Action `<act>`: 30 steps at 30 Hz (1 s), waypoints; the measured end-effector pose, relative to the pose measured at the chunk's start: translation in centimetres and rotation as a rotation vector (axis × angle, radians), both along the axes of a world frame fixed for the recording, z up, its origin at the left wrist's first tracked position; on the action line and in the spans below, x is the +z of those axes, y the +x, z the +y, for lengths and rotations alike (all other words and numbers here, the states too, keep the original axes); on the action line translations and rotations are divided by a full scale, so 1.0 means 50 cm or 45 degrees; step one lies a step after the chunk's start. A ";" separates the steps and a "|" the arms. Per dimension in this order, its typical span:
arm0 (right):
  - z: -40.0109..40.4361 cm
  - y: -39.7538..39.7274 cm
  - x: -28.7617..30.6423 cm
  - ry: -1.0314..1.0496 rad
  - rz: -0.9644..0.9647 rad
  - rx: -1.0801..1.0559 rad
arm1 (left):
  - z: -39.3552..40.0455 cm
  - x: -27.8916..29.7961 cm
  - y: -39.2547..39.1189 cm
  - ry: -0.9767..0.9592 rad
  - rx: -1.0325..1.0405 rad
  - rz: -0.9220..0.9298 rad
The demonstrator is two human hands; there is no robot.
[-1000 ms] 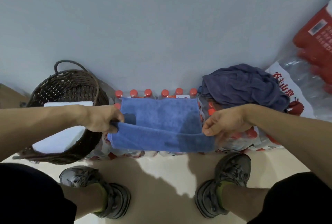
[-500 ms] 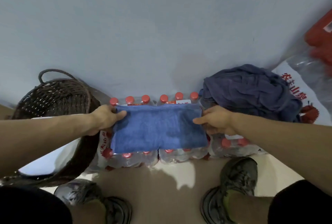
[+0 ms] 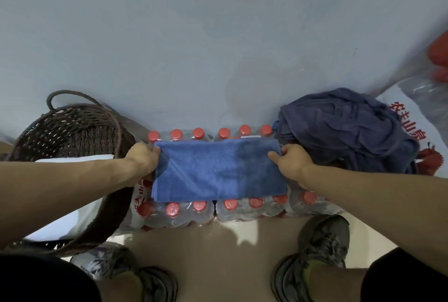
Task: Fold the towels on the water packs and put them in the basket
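— From where I stand, nearest me are the person's two shoes (image 3: 322,253) on the floor. Just past them the water packs (image 3: 242,207) sit against the wall, and I'll place everything else from those.

— And the towel?

— The blue towel (image 3: 218,170) lies flat on top of the packs, folded to a long rectangle with layered edges showing at its left end. The left hand (image 3: 143,162) has its fingers curled round the towel's left end. The right hand (image 3: 292,163) rests on the right end with its thumb on the cloth — whether the fingers are tucked under and pinching I cannot tell.

— How would it handle?

— Soft, light and limp, I'd judge. It won't hold a crease alone, so take it by the two short ends or corners and keep the layers squared — the bottle caps beneath make a bumpy bed.

— Counts?

— One blue towel in hand. One dark heap (image 3: 344,129) on the packs' far right, crumpled — how many towels are in it I cannot say. One wicker basket (image 3: 72,129) just left of the packs, with something white (image 3: 72,216) inside. Red caps: six in the far row and about seven showing at the near edge.
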State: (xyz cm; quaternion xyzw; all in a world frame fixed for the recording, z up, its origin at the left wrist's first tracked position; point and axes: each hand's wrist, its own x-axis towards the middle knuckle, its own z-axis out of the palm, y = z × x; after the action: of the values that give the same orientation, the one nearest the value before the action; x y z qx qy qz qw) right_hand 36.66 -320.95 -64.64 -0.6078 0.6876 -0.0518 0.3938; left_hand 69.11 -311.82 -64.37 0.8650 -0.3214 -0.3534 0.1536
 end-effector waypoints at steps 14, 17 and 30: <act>0.001 -0.005 0.008 -0.070 0.070 0.046 | 0.010 0.002 -0.015 0.061 -0.074 -0.086; 0.011 -0.003 0.005 -0.188 0.028 -0.028 | 0.002 0.003 -0.022 0.002 -0.101 -0.147; 0.022 -0.027 0.008 0.223 0.052 -0.027 | 0.071 0.032 -0.020 0.364 -0.022 0.384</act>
State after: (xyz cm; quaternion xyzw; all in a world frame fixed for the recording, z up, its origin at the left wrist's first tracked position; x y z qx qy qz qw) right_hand 35.33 -319.86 -64.22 -0.5647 0.7037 0.0168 0.4308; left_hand 68.13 -308.29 -62.79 0.8123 -0.2489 -0.5224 0.0726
